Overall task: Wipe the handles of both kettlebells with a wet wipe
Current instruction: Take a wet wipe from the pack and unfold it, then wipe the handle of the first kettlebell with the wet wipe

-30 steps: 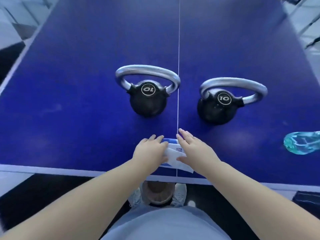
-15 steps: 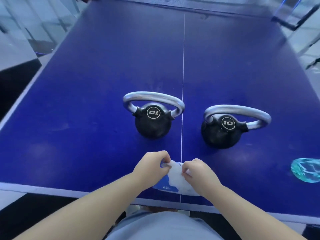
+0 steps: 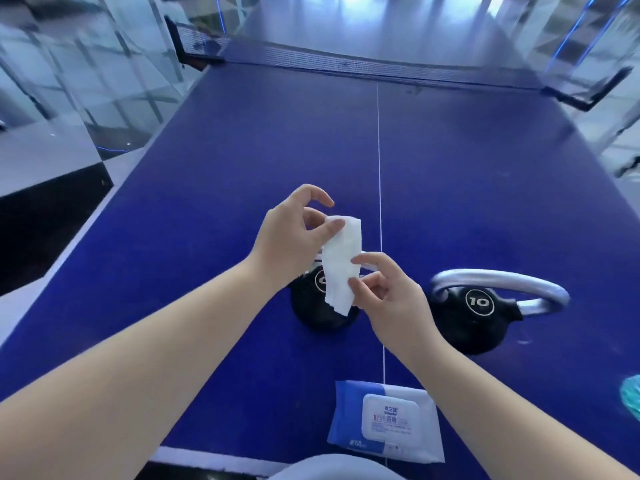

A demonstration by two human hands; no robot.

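Note:
A folded white wet wipe (image 3: pixel 341 265) hangs in the air above the table. My left hand (image 3: pixel 289 237) pinches its top edge, and my right hand (image 3: pixel 391 299) pinches its lower right side. Behind the wipe and my hands stands the left black kettlebell (image 3: pixel 311 310), mostly hidden, only a sliver of its silver handle showing. The right kettlebell (image 3: pixel 478 317), marked 10, stands in full view with its silver handle (image 3: pixel 502 280) arched over it. The blue-and-white wipe pack (image 3: pixel 386 420) lies shut near the table's front edge.
Everything rests on a blue table-tennis table (image 3: pixel 225 168) with a white centre line. The net (image 3: pixel 346 60) crosses the far end. A teal crumpled plastic thing (image 3: pixel 632 398) lies at the right edge. The floor drops away on both sides.
Both hands have risen from the pack, pulling out a wipe and holding it up in front of the left kettlebell. The camera has tilted up, showing the net.

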